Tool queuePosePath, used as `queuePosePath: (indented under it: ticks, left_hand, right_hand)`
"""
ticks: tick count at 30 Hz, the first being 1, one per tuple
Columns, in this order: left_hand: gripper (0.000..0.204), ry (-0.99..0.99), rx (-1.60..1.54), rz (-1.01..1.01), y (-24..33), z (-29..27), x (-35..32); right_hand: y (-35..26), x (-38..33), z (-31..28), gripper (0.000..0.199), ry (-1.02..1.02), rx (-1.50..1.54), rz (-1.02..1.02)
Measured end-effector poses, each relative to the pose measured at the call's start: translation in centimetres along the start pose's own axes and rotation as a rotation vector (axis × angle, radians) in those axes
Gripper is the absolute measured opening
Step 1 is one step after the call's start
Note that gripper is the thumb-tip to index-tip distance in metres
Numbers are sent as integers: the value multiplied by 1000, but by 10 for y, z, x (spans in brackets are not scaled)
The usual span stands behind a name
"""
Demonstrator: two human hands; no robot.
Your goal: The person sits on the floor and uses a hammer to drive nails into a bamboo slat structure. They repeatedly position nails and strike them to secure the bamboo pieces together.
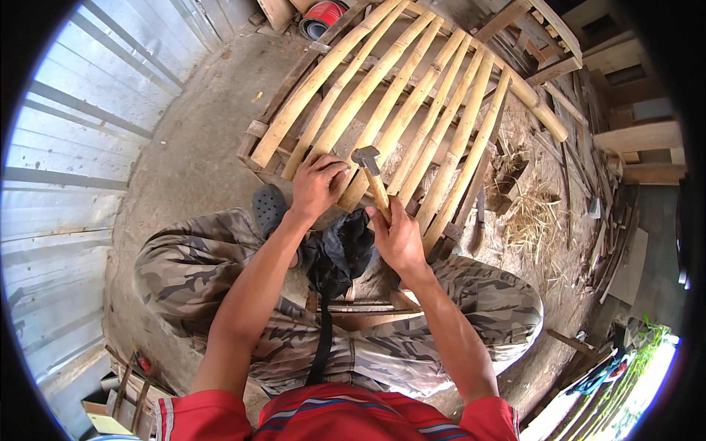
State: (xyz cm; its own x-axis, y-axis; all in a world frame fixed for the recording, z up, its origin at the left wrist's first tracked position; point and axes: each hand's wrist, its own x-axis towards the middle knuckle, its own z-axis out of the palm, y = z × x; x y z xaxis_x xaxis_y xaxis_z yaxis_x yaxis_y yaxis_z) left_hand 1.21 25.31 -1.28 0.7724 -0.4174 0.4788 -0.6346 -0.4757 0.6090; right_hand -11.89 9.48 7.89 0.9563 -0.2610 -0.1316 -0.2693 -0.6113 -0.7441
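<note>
My right hand [397, 239] grips the wooden handle of a hammer [370, 170], whose grey metal head is raised over the near ends of a frame of split bamboo slats [412, 103]. My left hand [318, 184] rests with curled fingers on the near end of one slat, just left of the hammer head. Whether it pinches a nail is hidden. I sit low with camouflage trousers [191, 272] spread to both sides and a black bag [338, 253] between my knees.
Corrugated metal wall [66, 169] runs along the left. Concrete floor [198, 147] lies beside the frame. Straw and wood scraps [529, 213] lie to the right, with stacked timber [632, 140] beyond. A dark clog [268, 208] covers my left foot. Tools [136, 375] lie at lower left.
</note>
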Motion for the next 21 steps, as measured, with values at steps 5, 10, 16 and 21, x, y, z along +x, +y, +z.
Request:
queuePosePath:
  ticks: [5,10,16,21]
  left_hand:
    - [15,-1,-30,15,2,-5,4]
    - [17,17,-78,-17,4,-5,0]
    - [17,152,-14,-80,12,9,-7]
    - [10,199,68,-159,26,19,-7]
  right_hand:
    - [8,-2,-3,33,29,52,-26]
    - [-1,-2,-10,37,-12,58,31]
    - [-19,5,-9,38,27,-23,1]
    - [-11,6,12,35,116,-43,-38]
